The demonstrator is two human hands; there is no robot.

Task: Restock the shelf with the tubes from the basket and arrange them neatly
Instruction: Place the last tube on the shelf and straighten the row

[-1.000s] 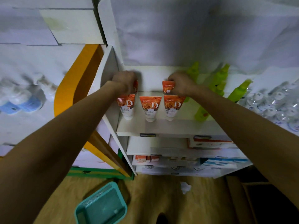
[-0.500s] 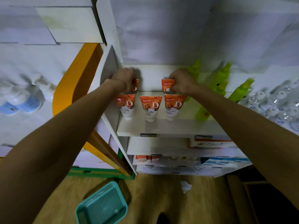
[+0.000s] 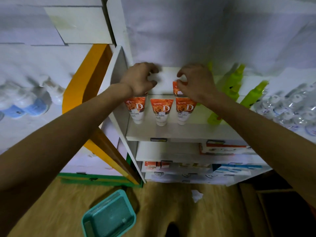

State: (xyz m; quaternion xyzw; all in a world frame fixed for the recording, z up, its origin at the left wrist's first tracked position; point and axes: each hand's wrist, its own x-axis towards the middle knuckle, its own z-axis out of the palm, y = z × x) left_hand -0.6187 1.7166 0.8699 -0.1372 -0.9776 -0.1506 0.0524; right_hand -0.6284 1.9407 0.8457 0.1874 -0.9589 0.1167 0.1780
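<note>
White shelf (image 3: 171,132) unit over wood floor; three orange tubes (image 3: 162,111) stand cap-down in a front row, teal basket (image 3: 109,218) on the floor below. Left hand (image 3: 139,78) hovers above the left tube, fingers curled and apart, gripping nothing. Right hand (image 3: 195,81) has fingertips touching a back-row tube (image 3: 176,88); firm pinch or loose contact unclear.

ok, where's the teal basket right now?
In the head view the teal basket sits on the wooden floor at bottom centre-left, below the left forearm, in front of the white shelf unit's lower left corner, with a crumpled white scrap to its right.
</note>
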